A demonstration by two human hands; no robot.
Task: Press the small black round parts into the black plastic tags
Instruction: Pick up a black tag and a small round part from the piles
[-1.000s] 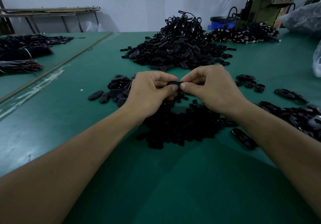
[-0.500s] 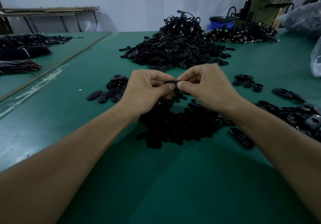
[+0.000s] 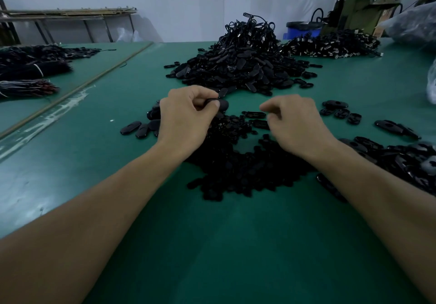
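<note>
One black tag [image 3: 219, 104] sits pinched in the left hand [image 3: 186, 119], centre-left of frame. It looks like light, stiff, slick plastic, best held by its edges. Below centre, the small round parts [image 3: 236, 171] lie heaped past counting. Centre-right, the right hand [image 3: 295, 124] hangs loosely curled, apparently empty.

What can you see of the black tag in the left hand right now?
The black tag is a smooth flat oval, seemingly glossy plastic, its rounded end sticking out to the right past the fingers. The left hand pinches it between thumb and curled fingers, over the far edge of the pile of small black parts on the green table. Fingers hide the rest, so whether a round part sits in it cannot be told. The right hand does not touch it.
</note>
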